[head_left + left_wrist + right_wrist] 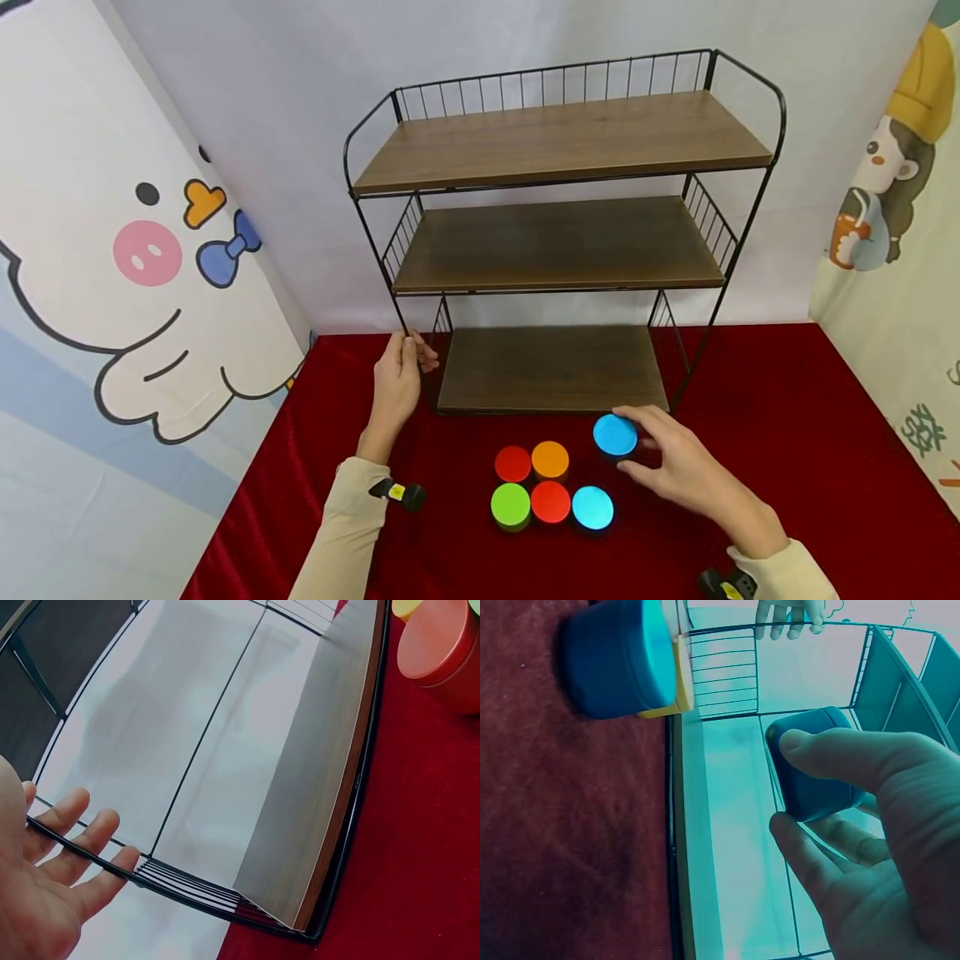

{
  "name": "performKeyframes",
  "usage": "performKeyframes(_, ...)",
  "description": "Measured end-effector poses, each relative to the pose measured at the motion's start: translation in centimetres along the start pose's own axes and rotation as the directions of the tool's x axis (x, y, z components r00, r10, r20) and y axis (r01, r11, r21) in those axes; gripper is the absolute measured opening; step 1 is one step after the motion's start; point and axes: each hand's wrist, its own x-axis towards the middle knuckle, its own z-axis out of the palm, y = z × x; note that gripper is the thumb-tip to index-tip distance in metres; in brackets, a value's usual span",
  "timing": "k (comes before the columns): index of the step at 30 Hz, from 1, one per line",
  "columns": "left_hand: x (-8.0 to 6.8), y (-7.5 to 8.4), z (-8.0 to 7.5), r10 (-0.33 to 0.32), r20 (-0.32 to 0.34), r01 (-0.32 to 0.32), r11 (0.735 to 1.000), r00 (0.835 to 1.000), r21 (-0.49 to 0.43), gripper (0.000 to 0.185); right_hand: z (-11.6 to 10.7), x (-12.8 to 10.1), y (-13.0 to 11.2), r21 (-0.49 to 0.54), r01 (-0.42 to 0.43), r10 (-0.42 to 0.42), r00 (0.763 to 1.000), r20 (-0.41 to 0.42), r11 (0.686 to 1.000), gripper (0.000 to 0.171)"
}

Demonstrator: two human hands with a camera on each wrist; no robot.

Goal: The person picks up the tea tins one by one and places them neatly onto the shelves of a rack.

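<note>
The right hand (678, 471), at lower right of centre in the head view, has its grip closed round a blue round tin (615, 435): the thumb lies along one side and the curled fingers (821, 859) along the other, as the right wrist view shows. The tin sits just in front of the lowest board of the wire shelf (551, 367), near that board's right end; whether the tin rests on the red cloth or is lifted off it cannot be told.

The left hand (397, 379), left of centre in the head view, grips the shelf's black wire front leg at its left side. In the left wrist view its fingers (82, 840) lie loosely bent against the thin black wire.

Below centre, between the two hands, stand five more round tins on the red worktop (787, 433), packed together and touching: a red tin (513, 463) and an orange tin (551, 460) in the back row, a green tin (511, 504), a second red tin (551, 501) and a light blue tin (592, 507) in the front row. The held tin is just to the upper right of this group.
</note>
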Motion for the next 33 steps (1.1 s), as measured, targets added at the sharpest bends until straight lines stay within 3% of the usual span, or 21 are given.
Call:
performKeyframes(10,-0.1,-0.1,-0.1,0.004,-0.028,-0.003,0.999,1.0,0.035,0.032,-0.8,0.8,-0.6,-0.039,0.067,-0.069,0.996,-0.064,0.997,0.072)
performKeyframes(21,0.2,0.1,0.1,-0.025,0.012,0.025,1.0,1.0,-0.001,0.03,-2.3,1.3,-1.0,-0.04,0.091,-0.095,0.989,-0.11,0.995,0.076)
performKeyframes(28,0.7,-3.1,0.5,-0.023,-0.006,0.023,1.0,1.0,0.013,0.032,-3.0,1.8,-1.3,-0.042,0.112,-0.117,0.985,-0.124,0.993,0.075)
performKeyframes(33,0.7,-3.3,0.6,-0.01,-0.025,0.01,1.0,1.0,0.017,0.033,-3.5,2.2,-1.5,-0.039,0.112,-0.116,0.985,-0.13,0.993,0.073)
